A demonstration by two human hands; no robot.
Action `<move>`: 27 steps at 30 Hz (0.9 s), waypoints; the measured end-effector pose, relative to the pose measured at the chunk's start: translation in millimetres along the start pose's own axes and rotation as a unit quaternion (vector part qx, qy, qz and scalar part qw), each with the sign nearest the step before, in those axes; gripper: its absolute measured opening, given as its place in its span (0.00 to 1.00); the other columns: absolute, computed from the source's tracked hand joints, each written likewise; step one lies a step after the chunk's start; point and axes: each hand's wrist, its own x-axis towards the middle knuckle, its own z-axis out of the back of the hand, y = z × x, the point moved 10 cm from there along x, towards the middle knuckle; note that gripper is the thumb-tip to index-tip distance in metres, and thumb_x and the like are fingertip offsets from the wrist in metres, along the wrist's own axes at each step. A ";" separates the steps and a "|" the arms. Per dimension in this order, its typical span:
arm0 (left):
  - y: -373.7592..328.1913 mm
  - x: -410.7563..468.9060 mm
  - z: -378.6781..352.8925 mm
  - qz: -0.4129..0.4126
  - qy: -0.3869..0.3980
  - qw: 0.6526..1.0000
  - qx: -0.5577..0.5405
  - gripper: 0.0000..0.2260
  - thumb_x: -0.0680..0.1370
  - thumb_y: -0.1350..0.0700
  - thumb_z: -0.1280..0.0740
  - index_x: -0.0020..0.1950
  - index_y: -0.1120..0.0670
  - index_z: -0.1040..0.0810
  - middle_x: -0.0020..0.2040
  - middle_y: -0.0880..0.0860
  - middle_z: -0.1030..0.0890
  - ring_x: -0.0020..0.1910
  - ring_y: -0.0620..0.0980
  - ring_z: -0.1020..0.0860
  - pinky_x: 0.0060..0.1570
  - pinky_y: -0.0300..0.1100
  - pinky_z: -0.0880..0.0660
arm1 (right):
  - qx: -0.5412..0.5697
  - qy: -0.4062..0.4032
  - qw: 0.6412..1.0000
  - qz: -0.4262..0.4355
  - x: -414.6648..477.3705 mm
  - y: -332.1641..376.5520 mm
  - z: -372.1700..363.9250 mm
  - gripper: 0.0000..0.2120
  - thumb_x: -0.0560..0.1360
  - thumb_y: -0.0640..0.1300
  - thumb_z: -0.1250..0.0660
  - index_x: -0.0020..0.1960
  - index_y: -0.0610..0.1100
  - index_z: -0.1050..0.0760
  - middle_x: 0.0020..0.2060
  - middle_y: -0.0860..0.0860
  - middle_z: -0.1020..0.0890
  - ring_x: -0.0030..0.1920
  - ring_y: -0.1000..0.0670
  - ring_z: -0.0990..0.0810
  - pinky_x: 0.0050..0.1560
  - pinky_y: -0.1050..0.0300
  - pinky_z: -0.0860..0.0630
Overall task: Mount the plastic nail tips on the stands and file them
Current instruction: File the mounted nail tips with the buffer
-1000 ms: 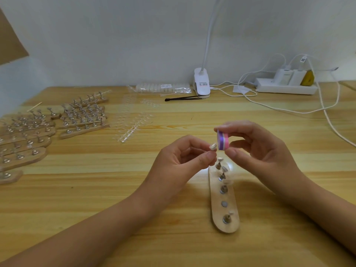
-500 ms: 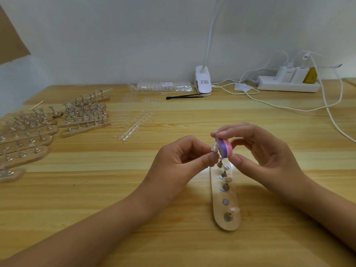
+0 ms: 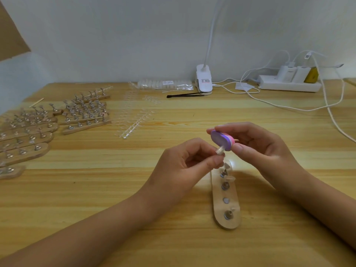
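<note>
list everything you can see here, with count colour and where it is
nail tip: one, clear, pinched in the left hand, against the file block
file block: one, purple and pink, held in the right hand
near stand strip: one, wood with metal holders, below the hands
other stand strips: many, wood with metal holders, far left
tip racks: several, clear, mid table
bag of tips: one, clear, by the wall
black tool: one, beside the clip lamp
clip lamp: one, white, back edge
power strip: one, white, back right
cables: several, white, back right
table: one, light wood, under everything
left hand: one, pinching the nail tip
right hand: one, holding the file block
</note>
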 end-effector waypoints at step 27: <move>6.6 2.8 -3.0 0.033 0.001 0.999 -0.028 0.03 0.76 0.51 0.30 0.43 0.43 0.19 0.42 0.49 0.15 0.45 0.44 0.16 0.47 0.34 0.23 | 0.002 0.013 1.000 -0.026 1.7 -6.9 1.0 0.13 0.78 0.43 0.34 0.61 0.46 0.21 0.57 0.51 0.16 0.60 0.50 0.19 0.55 0.63 0.23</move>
